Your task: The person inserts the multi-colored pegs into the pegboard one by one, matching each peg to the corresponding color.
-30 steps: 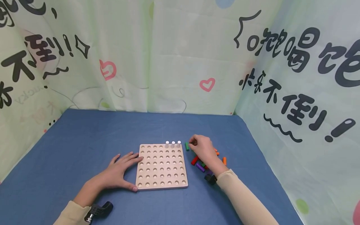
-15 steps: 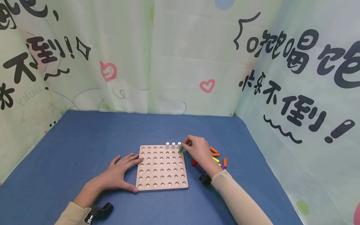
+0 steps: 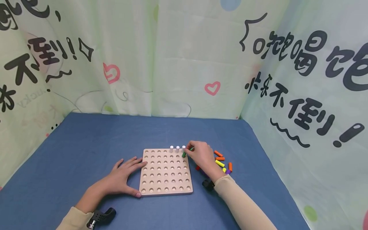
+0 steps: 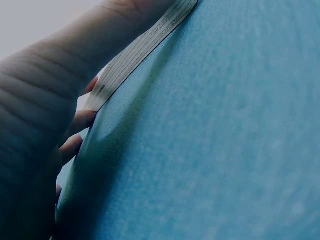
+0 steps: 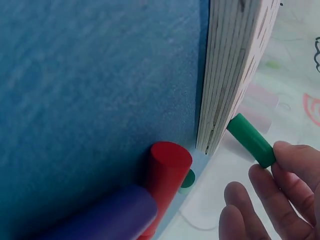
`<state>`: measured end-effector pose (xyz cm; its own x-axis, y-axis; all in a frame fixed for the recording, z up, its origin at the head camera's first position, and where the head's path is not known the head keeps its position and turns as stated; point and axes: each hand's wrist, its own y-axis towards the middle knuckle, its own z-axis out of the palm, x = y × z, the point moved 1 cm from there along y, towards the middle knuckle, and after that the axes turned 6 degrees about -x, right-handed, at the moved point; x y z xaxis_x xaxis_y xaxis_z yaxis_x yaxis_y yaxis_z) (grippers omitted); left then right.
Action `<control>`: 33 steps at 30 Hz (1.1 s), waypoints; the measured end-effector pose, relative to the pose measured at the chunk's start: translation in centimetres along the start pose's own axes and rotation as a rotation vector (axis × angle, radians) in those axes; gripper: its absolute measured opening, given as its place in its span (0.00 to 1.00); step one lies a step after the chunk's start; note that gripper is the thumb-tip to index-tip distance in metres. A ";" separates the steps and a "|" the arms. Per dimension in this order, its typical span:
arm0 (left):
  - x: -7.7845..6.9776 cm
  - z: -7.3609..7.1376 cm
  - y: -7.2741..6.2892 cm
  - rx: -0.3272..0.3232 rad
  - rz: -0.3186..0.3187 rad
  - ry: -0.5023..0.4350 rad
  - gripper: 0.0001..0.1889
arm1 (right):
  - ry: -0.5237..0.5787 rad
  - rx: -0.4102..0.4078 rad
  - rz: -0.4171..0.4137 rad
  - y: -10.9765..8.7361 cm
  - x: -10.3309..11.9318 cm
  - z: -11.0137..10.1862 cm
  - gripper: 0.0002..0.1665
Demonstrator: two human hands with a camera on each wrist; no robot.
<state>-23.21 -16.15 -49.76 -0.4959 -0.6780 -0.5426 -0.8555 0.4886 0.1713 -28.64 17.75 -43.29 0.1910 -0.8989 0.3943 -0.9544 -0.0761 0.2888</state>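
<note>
My right hand (image 3: pixel 201 155) pinches a green peg (image 5: pixel 251 140) between thumb and fingers. Its lower end meets the pegboard at the right-hand hole of the second row from the back, just in front of the white pegs. The pale wooden pegboard (image 3: pixel 165 175) lies flat, with rows of round holes. Three white pegs (image 3: pixel 177 149) stand upright in its back row at the right. My left hand (image 3: pixel 123 175) rests along the board's left edge, fingers spread over the side and thumb by the near left corner. In the left wrist view the thumb hides part of the board's edge (image 4: pixel 145 47).
Loose pegs lie right of the board, partly hidden by my right hand and wrist: orange (image 3: pixel 218 153), yellow (image 3: pixel 219 163), red (image 5: pixel 167 170) and purple (image 5: pixel 105 215). Another green peg (image 5: pixel 188 178) shows behind the red one. Printed curtains (image 3: pixel 184 64) enclose the blue table (image 3: pixel 120 134).
My right hand has moved left from the loose pegs to the board's back right, bringing a green peg to a hole there. The left hand has stayed in place.
</note>
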 end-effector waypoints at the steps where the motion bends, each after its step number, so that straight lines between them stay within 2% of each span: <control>1: 0.0 0.0 0.0 -0.008 0.007 0.001 0.62 | -0.001 -0.001 -0.001 0.0 0.0 0.0 0.08; 7: -0.1 -0.1 0.0 -0.034 0.051 0.011 0.60 | -0.013 0.005 -0.009 0.0 0.1 -0.1 0.08; 14: -0.6 -0.4 0.0 0.023 -0.008 0.012 0.61 | -0.033 0.027 -0.034 0.0 0.2 0.1 0.06; 24: -0.8 -0.5 0.2 -0.027 0.015 0.142 0.58 | -0.037 0.044 -0.050 -0.2 0.0 0.2 0.09; 30: -1.2 -0.8 0.1 -0.022 0.011 0.157 0.56 | -0.050 0.024 -0.042 -0.1 -0.6 -0.3 0.14; 33: -1.3 -0.9 0.0 -0.024 0.010 0.161 0.56 | -0.032 0.012 -0.022 0.1 -1.2 -0.5 0.13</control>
<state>-22.70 -15.82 -48.32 -0.5204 -0.7530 -0.4026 -0.8527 0.4838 0.1972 -28.87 19.07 -43.31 0.2047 -0.9103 0.3597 -0.9528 -0.1011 0.2864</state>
